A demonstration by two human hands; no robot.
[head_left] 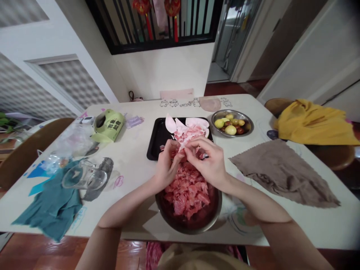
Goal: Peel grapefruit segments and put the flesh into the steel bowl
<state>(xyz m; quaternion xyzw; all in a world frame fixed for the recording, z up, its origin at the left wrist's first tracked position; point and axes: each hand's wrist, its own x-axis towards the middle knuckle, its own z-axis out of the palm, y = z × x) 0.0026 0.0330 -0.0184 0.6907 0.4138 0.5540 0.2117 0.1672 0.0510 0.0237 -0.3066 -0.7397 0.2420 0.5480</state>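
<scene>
Both hands meet over the far rim of a metal bowl [216,213] heaped with red pomelo flesh [188,191]. My left hand [168,165] and my right hand [209,161] pinch a pale pink piece of pomelo membrane [183,144] between thumbs and fingertips. Part of that piece is hidden by the fingers. Just beyond them lies a black tray [154,140] with thick pinkish-white pomelo rinds [197,122] and a pile of peeled membrane [191,134].
A steel bowl of small green, yellow and brown fruit [231,129] stands right of the tray. A grey-brown cloth [281,172] lies at right. On the left are a glass pitcher [84,176], a teal cloth [53,206] and a green bag [109,125]. Yellow fabric [312,122] covers a chair.
</scene>
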